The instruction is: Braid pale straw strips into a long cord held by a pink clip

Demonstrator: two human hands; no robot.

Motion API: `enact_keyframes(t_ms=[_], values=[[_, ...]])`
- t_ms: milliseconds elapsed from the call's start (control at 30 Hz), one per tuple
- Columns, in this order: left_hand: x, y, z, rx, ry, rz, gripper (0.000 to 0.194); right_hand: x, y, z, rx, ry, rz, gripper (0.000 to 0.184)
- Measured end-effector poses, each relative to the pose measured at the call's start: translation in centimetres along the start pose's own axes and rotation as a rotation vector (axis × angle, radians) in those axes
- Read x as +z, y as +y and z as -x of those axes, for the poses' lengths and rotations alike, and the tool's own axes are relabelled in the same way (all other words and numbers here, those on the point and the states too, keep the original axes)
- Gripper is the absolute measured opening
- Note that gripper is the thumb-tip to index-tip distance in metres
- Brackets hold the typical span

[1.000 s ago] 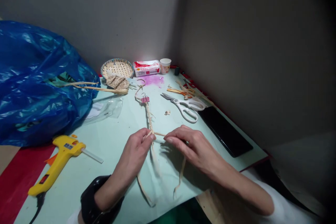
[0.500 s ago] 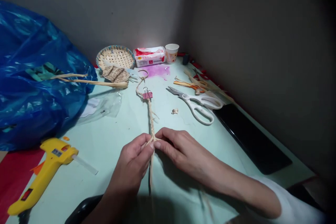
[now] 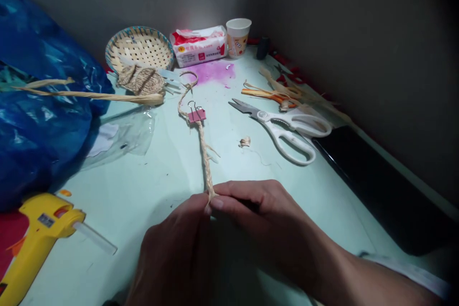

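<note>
A pale straw-coloured braid (image 3: 205, 158) runs down the middle of the table toward me. Near its upper part a pink binder clip (image 3: 197, 114) grips it, and beyond the clip the cord curls into a hook shape. My left hand (image 3: 175, 239) is closed at the braid's near end, thumb and fingers pinching strands there. Right beside it, my right hand (image 3: 258, 210) pinches the same end between thumb and forefinger. The fingertips of both hands almost meet. Loose strands below the hands are mostly hidden by them.
White-handled scissors (image 3: 283, 129) and a black phone-like slab (image 3: 383, 186) lie on the right. A yellow glue gun (image 3: 46, 224) and a blue plastic bag (image 3: 43, 119) are on the left. Behind stand a woven basket (image 3: 139, 48), a tissue pack (image 3: 199, 47) and a paper cup (image 3: 238, 38).
The view has moved closer to the table. My left hand has turned so its back covers more of the strands; both hands still pinch the braid's end.
</note>
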State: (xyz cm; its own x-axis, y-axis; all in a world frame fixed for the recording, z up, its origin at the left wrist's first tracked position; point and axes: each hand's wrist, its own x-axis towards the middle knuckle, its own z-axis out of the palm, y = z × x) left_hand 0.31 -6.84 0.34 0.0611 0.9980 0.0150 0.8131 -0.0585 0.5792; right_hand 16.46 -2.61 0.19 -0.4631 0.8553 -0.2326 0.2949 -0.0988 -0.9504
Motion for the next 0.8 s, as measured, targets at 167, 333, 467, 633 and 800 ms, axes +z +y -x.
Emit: enact_keyframes(t_ms=[167, 333, 467, 633, 800], values=[[0.0, 0.0, -0.3, 0.053, -0.038, -0.182, 0.023, 0.3, -0.1, -0.1, 0.071, 0.049, -0.098, 0.027], [-0.3, 1.0, -0.5, 0.001, -0.092, -0.185, 0.024, 0.4, -0.2, -0.1, 0.045, 0.103, -0.101, 0.025], [-0.1, 1.6, 0.1, 0.059, -0.047, -0.291, 0.022, 0.8, 0.0, 0.1, 0.064, 0.139, -0.099, 0.025], [0.4, 1.7, 1.1, 0.06, 0.033, -0.404, 0.018, 1.1, -0.2, 0.3, 0.096, 0.169, -0.171, 0.024], [1.3, -0.2, 1.5, 0.215, -0.067, -0.229, 0.009, 0.6, -0.8, 0.3, 0.112, 0.051, -0.349, 0.03]])
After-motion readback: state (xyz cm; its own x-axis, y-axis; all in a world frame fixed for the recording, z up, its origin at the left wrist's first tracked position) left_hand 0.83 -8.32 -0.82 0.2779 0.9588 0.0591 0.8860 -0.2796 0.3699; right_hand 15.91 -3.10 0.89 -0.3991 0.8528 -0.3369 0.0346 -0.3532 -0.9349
